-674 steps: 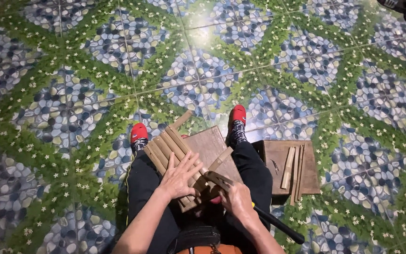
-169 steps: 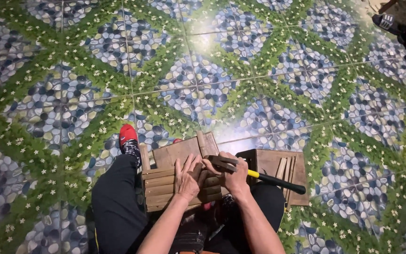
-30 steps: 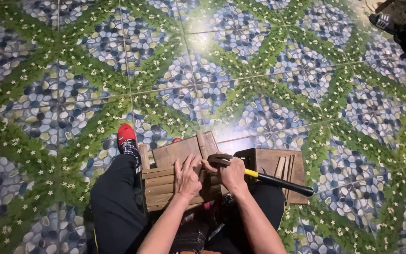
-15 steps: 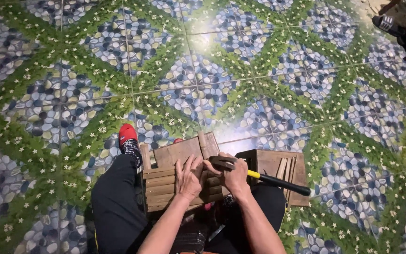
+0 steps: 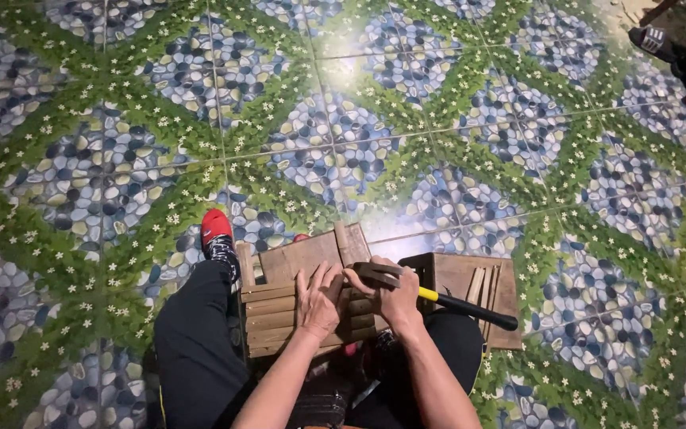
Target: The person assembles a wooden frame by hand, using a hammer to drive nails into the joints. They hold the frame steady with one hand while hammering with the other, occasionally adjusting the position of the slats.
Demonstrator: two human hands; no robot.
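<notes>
From the far left I see the tiled floor (image 5: pixel 81 159), with its pattern of blue pebbles and green leaves; then comes a red shoe (image 5: pixel 216 228) and the leg in black trousers (image 5: pixel 196 342) of the person, who is sitting. Next is the wooden crate (image 5: pixel 279 298), made of slats, which rests on the lap between the legs; its upper edge points away from me. The left hand (image 5: pixel 319 300) lies flat on the slats with the fingers released and spread, pressing on the wood but grasping nothing. Just beside it, the right hand (image 5: pixel 395 298) is clenched around the hammer (image 5: pixel 438 295) close to the head; the head touches the top of the crate, and the yellow and black handle sticks out to the right. Behind the handle a second wooden box (image 5: pixel 502 306) stands on the floor, with loose slats (image 5: pixel 482 286) lying on it. In the upper right corner I can see a dark shoe (image 5: pixel 651 40) of another person.
</notes>
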